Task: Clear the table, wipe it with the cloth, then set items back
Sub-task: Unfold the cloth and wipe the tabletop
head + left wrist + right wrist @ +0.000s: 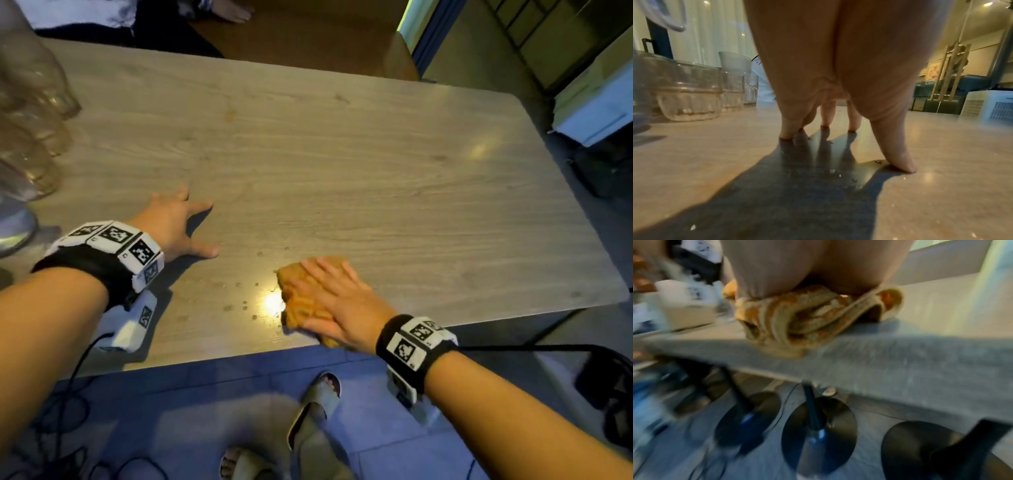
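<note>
A folded orange cloth [301, 301] lies at the near edge of the grey wood-grain table [376, 178], part of it hanging over the edge. My right hand [329, 298] presses flat on top of it with straight fingers; the right wrist view shows the cloth [797, 318] bunched under the palm. My left hand [178, 222] rests on the bare tabletop to the left, its fingers spread and the fingertips [786, 134] touching the surface. Small water drops [239, 306] dot the table between the two hands.
Several clear glasses [37, 113] stand along the table's left edge, seen close in the left wrist view as glasses [688, 97]. Round black stool bases [818, 431] sit below the table. Someone's bare foot [233, 12] shows beyond the far edge. Cables trail on the blue floor.
</note>
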`<state>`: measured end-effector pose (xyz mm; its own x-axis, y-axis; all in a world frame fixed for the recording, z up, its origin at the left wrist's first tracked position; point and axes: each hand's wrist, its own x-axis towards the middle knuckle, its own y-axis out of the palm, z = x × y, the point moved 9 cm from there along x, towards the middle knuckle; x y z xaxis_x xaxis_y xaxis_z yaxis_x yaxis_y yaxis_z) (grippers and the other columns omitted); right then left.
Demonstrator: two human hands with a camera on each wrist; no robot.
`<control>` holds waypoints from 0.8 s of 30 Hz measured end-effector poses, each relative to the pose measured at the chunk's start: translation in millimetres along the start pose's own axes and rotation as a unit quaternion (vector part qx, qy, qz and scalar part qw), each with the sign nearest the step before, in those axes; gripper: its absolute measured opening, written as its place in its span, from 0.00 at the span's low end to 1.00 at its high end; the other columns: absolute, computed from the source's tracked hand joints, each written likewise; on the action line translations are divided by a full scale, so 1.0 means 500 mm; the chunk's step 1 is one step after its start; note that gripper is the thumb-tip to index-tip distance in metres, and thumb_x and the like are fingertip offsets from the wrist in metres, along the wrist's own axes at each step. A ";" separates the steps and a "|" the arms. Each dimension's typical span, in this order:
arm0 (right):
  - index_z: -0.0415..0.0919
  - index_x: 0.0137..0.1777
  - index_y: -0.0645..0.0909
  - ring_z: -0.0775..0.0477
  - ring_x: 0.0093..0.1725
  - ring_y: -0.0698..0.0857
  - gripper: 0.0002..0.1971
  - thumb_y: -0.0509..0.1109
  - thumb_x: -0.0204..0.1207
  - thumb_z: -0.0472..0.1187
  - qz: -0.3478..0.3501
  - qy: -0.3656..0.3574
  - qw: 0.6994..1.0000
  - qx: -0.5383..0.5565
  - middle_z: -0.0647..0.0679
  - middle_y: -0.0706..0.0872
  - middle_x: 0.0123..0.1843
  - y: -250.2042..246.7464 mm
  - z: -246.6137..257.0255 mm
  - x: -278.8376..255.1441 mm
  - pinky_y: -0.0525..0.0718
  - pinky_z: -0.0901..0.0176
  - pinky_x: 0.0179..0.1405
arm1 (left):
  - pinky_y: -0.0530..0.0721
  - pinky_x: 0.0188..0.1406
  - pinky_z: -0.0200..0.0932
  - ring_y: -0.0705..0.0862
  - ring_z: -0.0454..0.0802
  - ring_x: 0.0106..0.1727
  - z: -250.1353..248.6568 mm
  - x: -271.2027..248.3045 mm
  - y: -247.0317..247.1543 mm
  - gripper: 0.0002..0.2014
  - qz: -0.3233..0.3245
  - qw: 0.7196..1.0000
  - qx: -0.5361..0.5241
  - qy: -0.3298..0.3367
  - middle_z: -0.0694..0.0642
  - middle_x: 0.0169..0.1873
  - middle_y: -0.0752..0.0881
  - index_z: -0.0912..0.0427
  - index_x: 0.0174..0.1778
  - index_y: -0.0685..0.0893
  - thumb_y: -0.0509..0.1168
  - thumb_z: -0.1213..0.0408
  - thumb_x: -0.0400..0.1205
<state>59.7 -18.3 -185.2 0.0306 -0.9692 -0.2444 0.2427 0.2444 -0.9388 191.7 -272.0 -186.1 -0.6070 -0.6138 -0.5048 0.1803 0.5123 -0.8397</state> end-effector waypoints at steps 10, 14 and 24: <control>0.53 0.86 0.51 0.37 0.86 0.48 0.31 0.54 0.86 0.59 -0.014 -0.085 0.994 -0.061 0.41 0.50 0.88 0.019 0.170 0.055 0.52 0.31 0.82 | 0.52 0.79 0.74 0.37 0.76 0.82 -0.008 -0.009 0.013 0.49 0.058 0.997 -0.057 -0.014 0.55 0.86 0.39 0.40 0.85 0.53 0.75 0.43 0.72; 0.53 0.85 0.55 0.39 0.86 0.47 0.29 0.47 0.87 0.60 -0.056 -0.030 0.998 -0.016 0.46 0.48 0.88 -0.041 0.005 0.095 0.55 0.31 0.82 | 0.52 0.80 0.73 0.36 0.74 0.82 -0.012 -0.014 0.009 0.48 0.055 0.996 -0.064 -0.013 0.53 0.86 0.39 0.39 0.85 0.53 0.75 0.44 0.73; 0.58 0.86 0.50 0.39 0.87 0.46 0.30 0.51 0.86 0.60 -0.012 -0.108 0.993 -0.035 0.46 0.48 0.88 -0.023 0.088 0.126 0.46 0.35 0.83 | 0.51 0.80 0.72 0.34 0.72 0.82 -0.010 -0.014 0.013 0.49 0.077 0.994 -0.074 -0.023 0.52 0.85 0.37 0.38 0.84 0.53 0.76 0.44 0.72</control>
<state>101.5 -83.7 -178.9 0.2343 -0.9571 -0.1707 0.1790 0.2150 -0.9601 193.1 -261.5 -187.0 -0.5442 -0.5459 -0.6371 0.1507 0.6834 -0.7143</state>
